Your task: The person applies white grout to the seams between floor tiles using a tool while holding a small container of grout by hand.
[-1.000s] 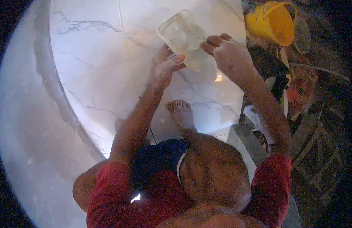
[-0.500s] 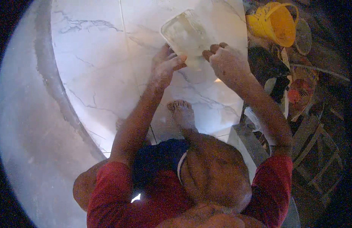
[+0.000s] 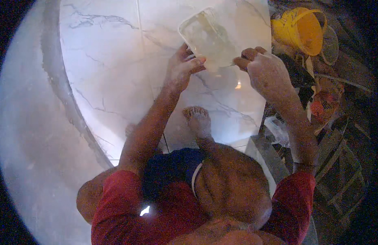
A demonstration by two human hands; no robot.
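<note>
A pale, see-through rectangular plastic tub (image 3: 209, 34) is held tilted above the marbled tiles, with a whitish smear inside. My left hand (image 3: 183, 67) grips its near left corner, thumb at the rim and fingers underneath. At the tub's near right corner is my right hand (image 3: 264, 67), its fingers closed in a pinch. A thin edge of something shows by those fingertips, too blurred to name. My bare foot (image 3: 198, 120) rests on the tiles below the tub.
White grey-veined floor tiles (image 3: 111, 61) meet a curved grey cement edge (image 3: 60, 94) on the left. At right lie a yellow bucket (image 3: 281, 30) on its side, a crumpled clear plastic bag (image 3: 279, 130), a red object (image 3: 316, 108) and a dark crate-like frame (image 3: 340, 175).
My right hand has moved right, toward the tub's outer corner. The tub and my left hand have shifted slightly right in the picture, along with the floor and bucket.
</note>
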